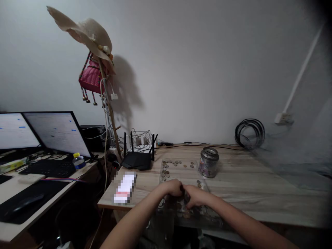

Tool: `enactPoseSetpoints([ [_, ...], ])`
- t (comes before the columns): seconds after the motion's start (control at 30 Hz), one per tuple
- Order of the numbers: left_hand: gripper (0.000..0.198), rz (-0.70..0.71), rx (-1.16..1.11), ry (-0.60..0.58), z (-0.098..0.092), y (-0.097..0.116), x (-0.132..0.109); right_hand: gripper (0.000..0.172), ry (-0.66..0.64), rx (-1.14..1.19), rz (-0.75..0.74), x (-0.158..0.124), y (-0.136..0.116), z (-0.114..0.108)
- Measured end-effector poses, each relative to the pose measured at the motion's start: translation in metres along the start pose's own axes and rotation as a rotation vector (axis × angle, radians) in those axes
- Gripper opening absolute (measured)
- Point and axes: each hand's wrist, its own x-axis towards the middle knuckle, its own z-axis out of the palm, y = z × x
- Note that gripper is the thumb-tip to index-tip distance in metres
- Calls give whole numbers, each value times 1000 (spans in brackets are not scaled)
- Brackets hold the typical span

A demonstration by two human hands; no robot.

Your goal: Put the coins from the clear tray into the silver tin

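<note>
My left hand (175, 187) is curled over a clear plastic sheet (178, 174) at the front of the wooden table, its fingertips turned down and partly hidden. Whatever lies inside those fingers I cannot make out. Close against it, my right hand (196, 195) reaches in from the right, thumb and forefinger spread with a gap between them. Many coins (167, 172) lie on the plastic, along its left and back edges and below my hands. Behind my right hand stands a round metal tin (209, 162) with a slot in its lid.
A phone (125, 187) with a lit screen lies left of the coins, and a black router (137, 159) stands behind it. Coiled black cable (249, 134) rests by the wall. Monitors (57, 133) and a keyboard (49, 168) occupy another desk at left. A hat (90, 33) hangs on a wooden stand.
</note>
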Motion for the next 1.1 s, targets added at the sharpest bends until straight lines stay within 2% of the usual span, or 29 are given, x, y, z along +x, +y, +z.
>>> enactPoseSetpoints([
  [0.1,30,-48,11,21,5,2,-4,51,-55,-54,33,-3,-8,1],
  [0.17,27,-47,5,10,9,2,-8,32,-111,-87,-1,-6,-11,2],
  [0.23,28,-31,1,8,12,2,-14,23,-157,-95,-55,-9,-10,2],
  [0.37,42,51,-32,19,13,-2,-29,32,-225,-97,-89,-15,-7,-2],
  [0.43,38,94,-56,-20,13,-5,-35,34,-255,-110,-79,-17,-7,-5],
  [0.57,26,130,-99,-101,12,-12,-40,23,-289,-176,-30,-20,-8,-11],
  [0.67,26,134,-101,-92,12,-13,-44,26,-242,-218,-14,-27,-5,-15],
  [0.77,25,162,-102,-66,12,-11,-50,45,-115,-299,-31,-36,-1,-20],
  [0.83,23,187,-93,-44,12,-10,-54,49,-51,-380,-23,-42,1,-23],
  [0.97,24,191,-51,-53,9,-7,-55,22,-86,-414,29,-50,6,-27],
  [1.1,26,157,-42,-75,6,-4,-55,14,-84,-373,17,-54,10,-26],
])
